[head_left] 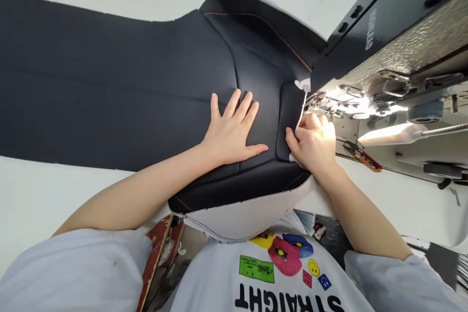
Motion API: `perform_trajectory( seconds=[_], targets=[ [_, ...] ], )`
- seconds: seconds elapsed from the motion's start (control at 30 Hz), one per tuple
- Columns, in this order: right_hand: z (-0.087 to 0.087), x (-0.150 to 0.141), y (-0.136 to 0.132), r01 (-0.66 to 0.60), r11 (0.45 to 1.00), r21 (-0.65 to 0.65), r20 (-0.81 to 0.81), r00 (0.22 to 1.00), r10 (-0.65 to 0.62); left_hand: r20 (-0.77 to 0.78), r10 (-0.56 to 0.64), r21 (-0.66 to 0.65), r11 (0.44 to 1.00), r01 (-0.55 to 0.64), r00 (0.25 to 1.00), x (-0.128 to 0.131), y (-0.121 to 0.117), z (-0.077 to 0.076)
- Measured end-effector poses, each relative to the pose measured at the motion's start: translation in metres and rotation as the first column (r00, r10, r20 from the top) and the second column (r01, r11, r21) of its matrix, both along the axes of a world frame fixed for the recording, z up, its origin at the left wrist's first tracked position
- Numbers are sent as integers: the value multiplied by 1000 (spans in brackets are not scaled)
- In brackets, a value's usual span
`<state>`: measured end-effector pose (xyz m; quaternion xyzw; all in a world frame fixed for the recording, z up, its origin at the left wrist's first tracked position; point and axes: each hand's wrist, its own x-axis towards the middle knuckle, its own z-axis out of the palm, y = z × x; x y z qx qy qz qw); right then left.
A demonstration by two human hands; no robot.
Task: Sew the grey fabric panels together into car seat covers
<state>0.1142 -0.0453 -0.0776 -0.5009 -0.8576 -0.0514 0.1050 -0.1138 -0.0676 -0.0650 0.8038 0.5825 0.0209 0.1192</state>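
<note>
— Two hands are being kept on the black seat cover (146, 83), one on each side of the seam that is being fed to the sewing machine (383, 83). Why is it being held that way?

— The left hand (232, 131) is being laid flat, fingers spread, palm pressed down on the middle panel, so the heavy material is probably being weighed down and kept from dragging. The right hand (314, 144) is being curled, and the cover's edge seems to be pinched between thumb and fingers just beside the needle area (321, 105). Whether the fingertips are being closed fully on the edge cannot be told, as they are being washed out by the machine's lamp.

— Where is the cover being supported?

— It is being spread over the white table (54, 190), with its near end being let hang over the table's edge toward the person's shirt (278, 273), where the pale backing (241, 219) is being shown.

— And which way is it lying?

— Its long axis is being run left to right across the table: the broad plain stretch is being trailed off to the left, and the shaped, stitched end is being pointed at the machine on the right. An orange stitch line (288, 46) is being shown running toward the machine head.

— Anything else near the hands?

— Small snips with reddish handles (361, 156) are being left on the machine bed, just beyond the right hand.
</note>
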Motion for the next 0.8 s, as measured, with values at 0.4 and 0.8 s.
perform_trajectory(
  seconds=[0.4,0.8],
  targets=[
    [0,-4,-12,22,985,-171,-176,983,-52,6,38,-43,998,-38,999,4,0,1],
    [-9,-4,-28,10,985,-172,-172,984,-40,32,67,-30,997,-66,997,4,-1,-1]
  ],
)
